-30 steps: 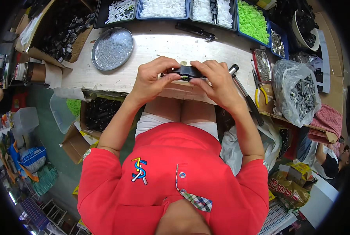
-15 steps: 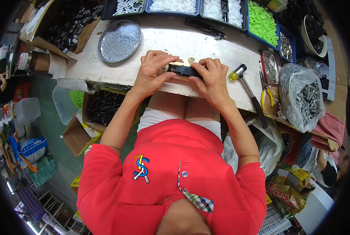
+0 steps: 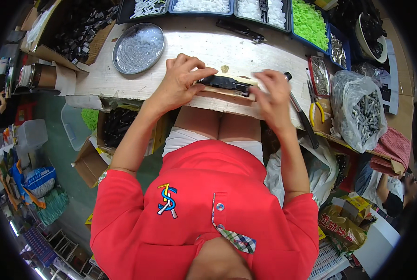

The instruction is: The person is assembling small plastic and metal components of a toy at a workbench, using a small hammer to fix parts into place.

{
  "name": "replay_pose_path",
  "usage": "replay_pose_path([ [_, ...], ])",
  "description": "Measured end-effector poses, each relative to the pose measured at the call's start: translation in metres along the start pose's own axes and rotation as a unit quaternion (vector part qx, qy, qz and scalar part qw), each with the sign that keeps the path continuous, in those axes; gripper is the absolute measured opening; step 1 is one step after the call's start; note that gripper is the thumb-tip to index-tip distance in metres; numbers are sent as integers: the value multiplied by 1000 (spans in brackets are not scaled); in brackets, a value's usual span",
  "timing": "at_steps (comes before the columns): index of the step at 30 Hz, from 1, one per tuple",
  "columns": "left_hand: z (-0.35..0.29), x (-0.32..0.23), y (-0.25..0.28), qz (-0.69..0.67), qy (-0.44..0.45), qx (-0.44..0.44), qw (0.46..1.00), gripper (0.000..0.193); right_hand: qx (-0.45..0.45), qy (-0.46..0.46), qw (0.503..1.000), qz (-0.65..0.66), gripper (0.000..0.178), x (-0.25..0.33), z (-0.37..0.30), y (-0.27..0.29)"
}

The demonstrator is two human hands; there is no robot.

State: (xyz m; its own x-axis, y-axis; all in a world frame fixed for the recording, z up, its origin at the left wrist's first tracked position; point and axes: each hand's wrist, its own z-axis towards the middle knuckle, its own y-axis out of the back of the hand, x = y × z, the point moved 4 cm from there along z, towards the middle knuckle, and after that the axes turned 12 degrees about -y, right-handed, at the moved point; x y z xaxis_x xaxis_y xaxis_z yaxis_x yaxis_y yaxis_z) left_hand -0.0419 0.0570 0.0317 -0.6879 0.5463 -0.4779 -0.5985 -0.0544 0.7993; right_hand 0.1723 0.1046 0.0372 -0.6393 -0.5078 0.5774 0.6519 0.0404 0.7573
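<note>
A long black plastic part (image 3: 224, 83) lies along a pale wooden block (image 3: 229, 96) at the bench's front edge. My left hand (image 3: 182, 79) grips the left end of the part between thumb and fingers. To the right of the part, my right hand (image 3: 277, 97) is off it, slightly blurred, with thumb and fingers apart and nothing visible between them. Behind that hand lies a hammer with a black handle (image 3: 304, 122); my fingers hide most of its head. Another black part (image 3: 241, 31) rests farther back on the bench.
A round metal dish (image 3: 138, 49) stands at the left, beside a cardboard box of black parts (image 3: 80, 39). Trays of white pieces (image 3: 201, 5) and green pieces (image 3: 309, 25) line the back. Yellow-handled pliers (image 3: 317, 112) and a plastic bag of metal parts (image 3: 360, 112) lie right.
My right hand has let go of the black part's right end and moved right, toward the hammer. More of the part now shows. My left hand stays on its left end.
</note>
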Motion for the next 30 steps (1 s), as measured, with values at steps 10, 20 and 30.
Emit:
replay_pose_path([
  [10, 15, -20, -11, 144, -89, 124, 978, 50, -28, -108, 969, -219, 19, -68, -36, 36],
  [20, 19, -26, -12, 188, -101, 179, 960, 53, 55, -54, 991, -111, 20, 17, -21, 25],
  [30, 22, -30, -14, 185, -128, 177, 958, 49, 104, -69, 971, -206, 8, 28, -25, 19],
])
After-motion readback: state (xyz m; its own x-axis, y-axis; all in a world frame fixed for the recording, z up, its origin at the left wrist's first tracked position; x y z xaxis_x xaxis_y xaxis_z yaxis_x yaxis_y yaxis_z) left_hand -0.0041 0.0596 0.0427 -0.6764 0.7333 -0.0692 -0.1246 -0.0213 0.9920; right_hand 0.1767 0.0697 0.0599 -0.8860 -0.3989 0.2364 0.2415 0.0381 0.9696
